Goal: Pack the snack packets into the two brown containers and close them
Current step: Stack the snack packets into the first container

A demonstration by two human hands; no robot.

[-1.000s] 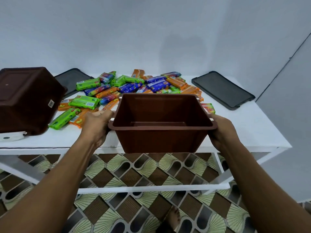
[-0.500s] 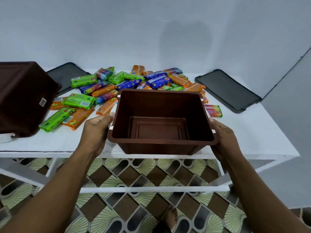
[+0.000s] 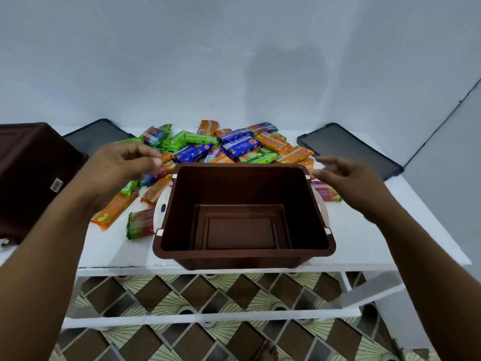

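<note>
At the near edge of the white table [image 3: 364,241], the first brown container [image 3: 242,254] stands upright with its mouth open. Its interior is empty down to the stepped floor. A white side latch [image 3: 159,212] hangs against its left wall.

Neither hand touches the container. The left hand [image 3: 122,165] hovers above the packets to the left of the container, with its fingers loosely curled toward the thumb. The hand is blurred, and no packet is visible in its grasp. The right hand [image 3: 348,175] hovers just beside the far right corner of the rim, fingers relaxed and slightly spread, holding nothing.

Loose packets lie beside the container: a green-and-red packet [image 3: 140,225] and an orange packet [image 3: 114,209] on the left, and a pink packet [image 3: 326,194] on the right. The main pile of snack packets [image 3: 234,147] lies directly behind the container. The second brown container [image 3: 31,173] rests tipped over at the left edge of the table, its base toward the camera. Two dark lids lie flat at the rear, the left lid [image 3: 96,134] and the right lid [image 3: 348,149].

Judged status: the container is positioned and packing has not started. The next move calls for each hand to close on packets from the pile and transfer them into the open mouth. The second container must be righted before it can be filled.
</note>
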